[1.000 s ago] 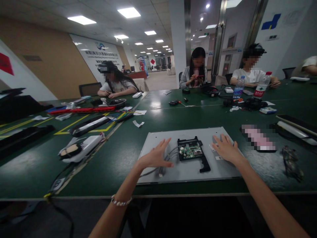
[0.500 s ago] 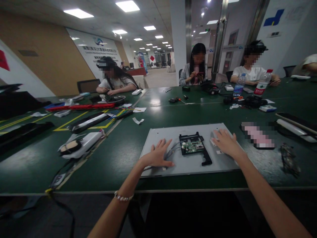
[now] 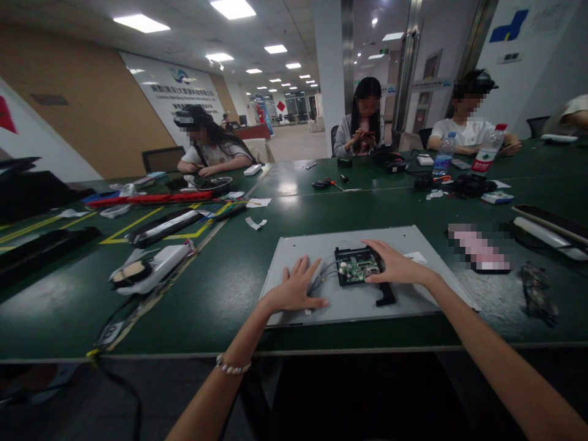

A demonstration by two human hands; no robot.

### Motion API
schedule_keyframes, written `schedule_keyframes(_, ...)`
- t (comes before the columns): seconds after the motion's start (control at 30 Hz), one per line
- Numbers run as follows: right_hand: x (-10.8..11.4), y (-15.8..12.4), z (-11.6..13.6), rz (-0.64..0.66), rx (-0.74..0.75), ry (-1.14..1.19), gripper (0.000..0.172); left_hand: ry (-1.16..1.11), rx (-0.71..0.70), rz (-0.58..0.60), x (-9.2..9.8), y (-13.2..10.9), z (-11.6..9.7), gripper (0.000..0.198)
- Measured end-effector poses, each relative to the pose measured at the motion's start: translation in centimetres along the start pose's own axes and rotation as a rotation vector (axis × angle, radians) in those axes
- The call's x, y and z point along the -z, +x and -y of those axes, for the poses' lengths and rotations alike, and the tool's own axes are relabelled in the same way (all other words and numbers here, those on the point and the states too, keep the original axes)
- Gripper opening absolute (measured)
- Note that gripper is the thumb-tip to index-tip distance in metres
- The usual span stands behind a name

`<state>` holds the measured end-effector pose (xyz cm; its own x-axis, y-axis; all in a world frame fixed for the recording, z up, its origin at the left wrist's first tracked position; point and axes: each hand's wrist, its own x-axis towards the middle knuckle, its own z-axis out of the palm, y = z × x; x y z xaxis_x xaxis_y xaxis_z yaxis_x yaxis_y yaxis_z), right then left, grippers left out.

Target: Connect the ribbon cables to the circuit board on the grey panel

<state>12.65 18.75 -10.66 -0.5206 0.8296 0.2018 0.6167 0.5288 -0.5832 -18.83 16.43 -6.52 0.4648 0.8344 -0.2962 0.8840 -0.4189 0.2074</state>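
Observation:
A flat grey panel (image 3: 316,245) lies on the green table before me. On its middle sits a black plastic bracket (image 3: 387,296) with a green circuit board (image 3: 351,269) in it, and grey cables run from its left side. My left hand (image 3: 294,288) rests flat on the panel's left part, fingers spread, beside the cables. Over the bracket's right end reaches my right hand (image 3: 399,264), its thumb at the near side and its fingers at the far side, thumb and fingers wide apart. It covers part of the bracket; a firm grip does not show.
Right of the panel lie a phone-like pink item (image 3: 480,248) and a clear crumpled bundle (image 3: 538,294). To the left are a white device (image 3: 158,266) and dark trays. Two bottles (image 3: 444,156) stand farther back. Several people sit across the table (image 3: 220,306).
My right hand has moved left, from the panel's right part to the bracket's right end. My left hand has stayed nearly in place.

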Motion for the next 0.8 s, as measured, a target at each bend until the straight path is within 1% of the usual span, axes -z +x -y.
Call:
schedule_keyframes(0.2, -0.2, -1.1, 0.5, -0.039, -0.039, -0.048, 0.092, -0.013, 0.004, -0.006, 0.1, -0.2, -0.4, 0.111)
schedule_keyframes(0.27, -0.3, -1.2, 0.6, -0.041, -0.046, -0.072, 0.092, -0.063, 0.001, -0.017, 0.5, 0.0, -0.1, 0.105)
schedule_keyframes(0.33, -0.4, -1.3, 0.6, -0.035, -0.059, -0.090, 0.089, -0.134, 0.003, -0.070, 1.1, 0.6, 0.8, 0.094)
schedule_keyframes(0.4, -0.6, -1.3, 0.5, -0.033, -0.078, -0.103, 0.086, -0.153, 0.050, -0.181, 2.0, 1.8, 2.5, 0.080)
schedule_keyframes(0.43, -0.8, -1.3, 0.5, -0.037, -0.089, -0.110, 0.083, -0.126, 0.103, -0.252, 2.5, 2.5, 3.6, 0.074)
schedule_keyframes(0.5, -1.1, -1.2, 0.5, -0.057, -0.105, -0.127, 0.078, -0.021, 0.268, -0.379, 3.7, 4.3, 6.2, 0.064)
schedule_keyframes(0.53, -1.3, -1.2, 0.5, -0.071, -0.107, -0.137, 0.076, 0.031, 0.340, -0.423, 4.3, 5.3, 7.6, 0.059)
schedule_keyframes(0.6, -1.5, -1.1, 0.6, -0.099, -0.098, -0.162, 0.074, 0.104, 0.444, -0.444, 5.7, 7.0, 10.3, 0.052)
schedule_keyframes(0.67, -1.7, -1.0, 0.8, -0.124, -0.082, -0.184, 0.072, 0.153, 0.508, -0.457, 7.0, 8.3, 12.6, 0.047)
schedule_keyframes(0.73, -1.7, -0.9, 0.9, -0.145, -0.068, -0.194, 0.069, 0.183, 0.527, -0.461, 8.0, 9.4, 14.2, 0.045)
schedule_keyframes(0.8, -1.7, -0.8, 1.1, -0.163, -0.056, -0.196, 0.066, 0.205, 0.539, -0.473, 8.5, 10.1, 15.1, 0.042)
